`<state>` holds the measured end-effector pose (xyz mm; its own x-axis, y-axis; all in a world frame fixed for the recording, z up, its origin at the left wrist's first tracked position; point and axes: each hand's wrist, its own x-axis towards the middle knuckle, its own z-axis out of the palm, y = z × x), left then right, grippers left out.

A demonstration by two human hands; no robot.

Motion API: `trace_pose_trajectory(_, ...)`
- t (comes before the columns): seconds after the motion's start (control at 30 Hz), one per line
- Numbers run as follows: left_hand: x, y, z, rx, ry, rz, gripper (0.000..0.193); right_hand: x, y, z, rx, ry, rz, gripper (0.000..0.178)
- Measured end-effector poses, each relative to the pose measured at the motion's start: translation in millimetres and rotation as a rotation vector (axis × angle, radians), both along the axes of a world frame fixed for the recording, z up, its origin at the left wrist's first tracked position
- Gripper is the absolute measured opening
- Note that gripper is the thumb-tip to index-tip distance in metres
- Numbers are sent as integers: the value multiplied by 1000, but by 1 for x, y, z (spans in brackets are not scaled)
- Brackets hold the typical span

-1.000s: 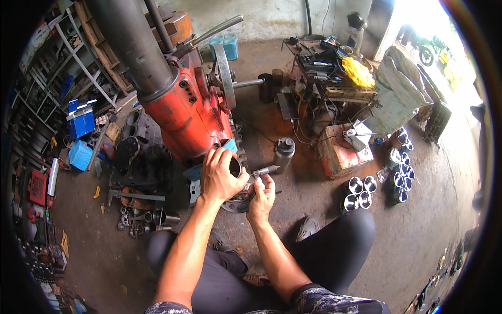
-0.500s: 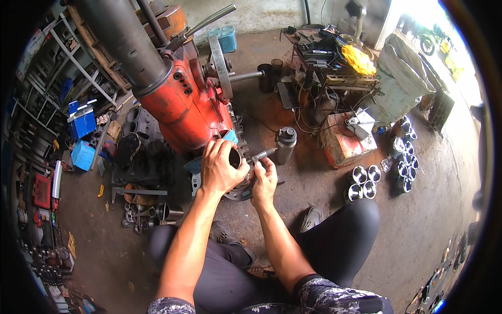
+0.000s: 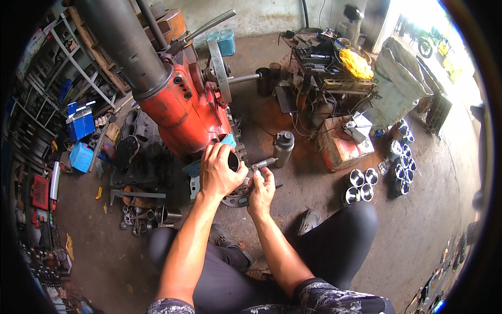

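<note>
My left hand (image 3: pixel 215 170) is curled around a short metal sleeve (image 3: pixel 234 161), whose dark open end shows beside the thumb. In my right hand (image 3: pixel 262 191), thumb and fingers pinch a micrometer (image 3: pixel 265 163) by its frame end; its grey barrel points to the far right. The two hands are close together, and the frame of the micrometer is partly hidden by the fingers. Just beyond my left hand rises a large red machine (image 3: pixel 183 112) with a thick grey column. Beneath my hands lies a round metal base (image 3: pixel 238 201).
A dark flask (image 3: pixel 284 148) stands just past the micrometer. Several shiny metal cylinders (image 3: pixel 361 187) sit on the floor to the right, near a worn red-and-white box (image 3: pixel 345 141). A vernier caliper (image 3: pixel 138 194) lies at left above loose engine parts. Behind is a cluttered workbench (image 3: pixel 334 78).
My right hand and the micrometer have shifted slightly, with the barrel tilting a little. My left hand keeps its grip on the sleeve. The whole view has moved a little.
</note>
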<state>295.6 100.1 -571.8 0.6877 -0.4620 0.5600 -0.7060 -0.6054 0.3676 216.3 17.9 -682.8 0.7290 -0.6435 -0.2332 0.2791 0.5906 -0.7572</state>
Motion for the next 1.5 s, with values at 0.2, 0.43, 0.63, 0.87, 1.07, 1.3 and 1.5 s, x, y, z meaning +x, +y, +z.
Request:
trace_pose_trajectory(0.2,-2,6,8,3,154,-19,40,-1,7,4,2,-80,-46,41)
trace_pose_trajectory(0.43,-2,8,12,-26,163,11,41,2,8,9,0,-72,-42,39)
trace_pose_trajectory(0.63,2,6,6,-9,36,-49,32,5,0,12,2,-87,21,39)
trace_pose_trajectory(0.87,2,5,5,-40,90,-44,27,13,-18,21,-25,-40,113,46)
trace_pose_trajectory(1.07,3,5,4,-39,88,-39,28,19,-26,23,-36,-38,161,47)
trace_pose_trajectory(1.3,3,3,-1,-54,37,-24,30,14,-21,14,-16,-73,128,42)
trace_pose_trajectory(1.5,4,1,-3,-53,46,27,29,-3,-4,-4,-17,-65,16,40)
